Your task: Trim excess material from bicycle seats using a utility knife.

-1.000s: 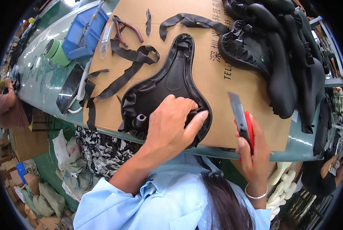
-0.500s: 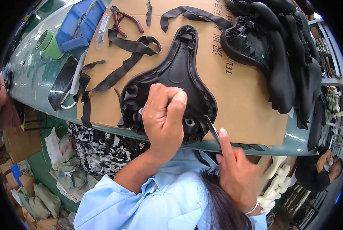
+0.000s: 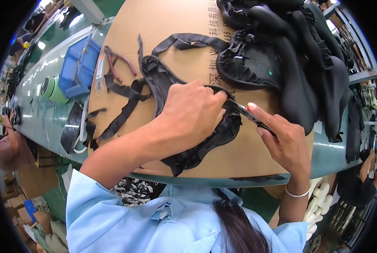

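Observation:
A black bicycle saddle (image 3: 159,80) lies underside up on the cardboard, its nose tilted to the far left and its gathered cover edge showing. My left hand (image 3: 192,107) is closed on the cover edge at the saddle's right side, hiding much of the middle. In my right hand (image 3: 283,141) is a slim cutting tool (image 3: 247,113) with a metal blade and dark handle; whether it is a knife or scissors I cannot tell. Its tip is at the saddle edge, close beside my left fingers.
Black saddles (image 3: 293,80) are heaped at the right. Left of the work lie black fabric strips (image 3: 123,120) and red-handled pliers (image 3: 119,63). A blue bin (image 3: 76,67) and green container (image 3: 55,90) stand farther left. The cardboard sheet (image 3: 264,156) covers the green table (image 3: 323,156).
The saddle has turned, its nose swinging left. My left hand has shifted right along it to the edge. My right hand and the cutting tool have moved up and to the right.

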Action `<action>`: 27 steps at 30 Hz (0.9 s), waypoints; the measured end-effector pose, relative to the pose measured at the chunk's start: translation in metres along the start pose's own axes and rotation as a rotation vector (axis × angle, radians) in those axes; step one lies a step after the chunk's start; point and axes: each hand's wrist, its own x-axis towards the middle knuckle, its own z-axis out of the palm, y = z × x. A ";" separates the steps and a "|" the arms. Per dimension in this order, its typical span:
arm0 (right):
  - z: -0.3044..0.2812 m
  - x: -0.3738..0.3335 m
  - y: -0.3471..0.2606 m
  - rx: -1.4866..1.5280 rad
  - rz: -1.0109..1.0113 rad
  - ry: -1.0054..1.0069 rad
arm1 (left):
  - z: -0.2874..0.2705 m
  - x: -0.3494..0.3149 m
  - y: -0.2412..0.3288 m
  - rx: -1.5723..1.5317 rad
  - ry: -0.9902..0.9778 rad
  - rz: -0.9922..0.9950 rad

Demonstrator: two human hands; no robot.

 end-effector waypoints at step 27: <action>0.031 -0.031 -0.029 0.104 0.308 0.143 | -0.004 0.008 0.015 0.085 0.184 -0.005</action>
